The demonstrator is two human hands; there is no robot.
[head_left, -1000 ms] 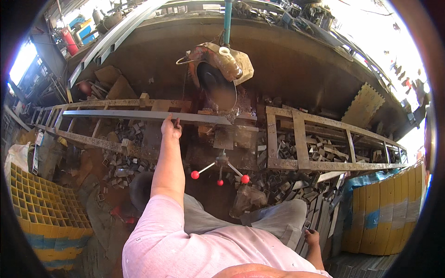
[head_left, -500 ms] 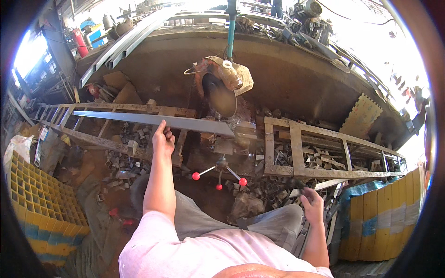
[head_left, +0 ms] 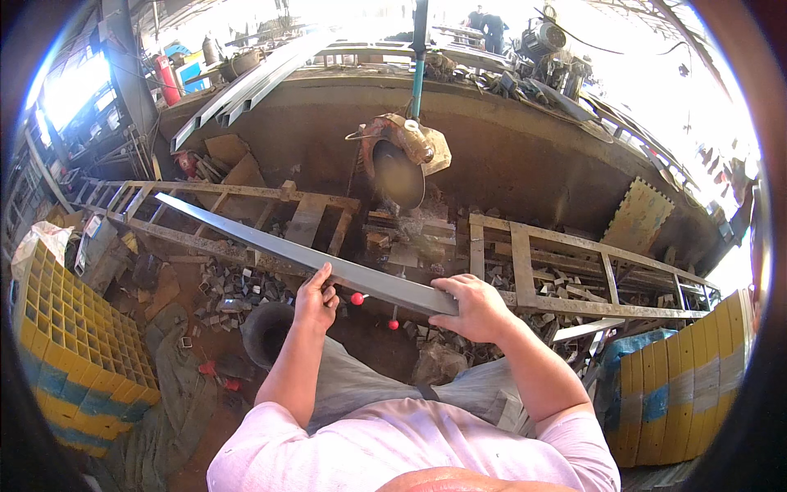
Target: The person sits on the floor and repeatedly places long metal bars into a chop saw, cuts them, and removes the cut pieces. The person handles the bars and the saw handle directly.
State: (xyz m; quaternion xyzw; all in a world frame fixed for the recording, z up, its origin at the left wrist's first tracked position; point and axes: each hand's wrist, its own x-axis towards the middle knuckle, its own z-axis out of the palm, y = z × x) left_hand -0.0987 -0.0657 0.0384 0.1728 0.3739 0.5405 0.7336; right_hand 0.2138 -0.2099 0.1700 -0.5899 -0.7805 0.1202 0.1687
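1. Both hands on the long grey metal bar (head_left: 283, 248), and it slants across in front of the person, far end up to the left, near end down to the right!
2. The left hand (head_left: 316, 299) has it partway along, thumb side against the near edge, fingers half curled beneath.
3. Over to the right hand (head_left: 475, 310): fingers over the top, thumb below, pinching the bar right at its near end.
4. Beyond the bar sits the round saw blade (head_left: 398, 175), under its grimy cover (head_left: 430, 148), and bar and blade are clearly apart.
5. Red knobs (head_left: 393, 325) show just under the bar, on the person's side of it.
6. Out left, the bar's far end is above the left metal frame (head_left: 307, 217); whether they touch is hard to call from up here.
7. The right metal frame (head_left: 525, 262) runs off the other way, just beyond the right hand.
8. Small metal offcuts (head_left: 234, 291) litter the ground below the left frame, near the left hand.
9. And flanking the whole scene, yellow stacks: the left stack (head_left: 90, 361) shows open square ends, the right stack (head_left: 676, 385) wears a blue patch.
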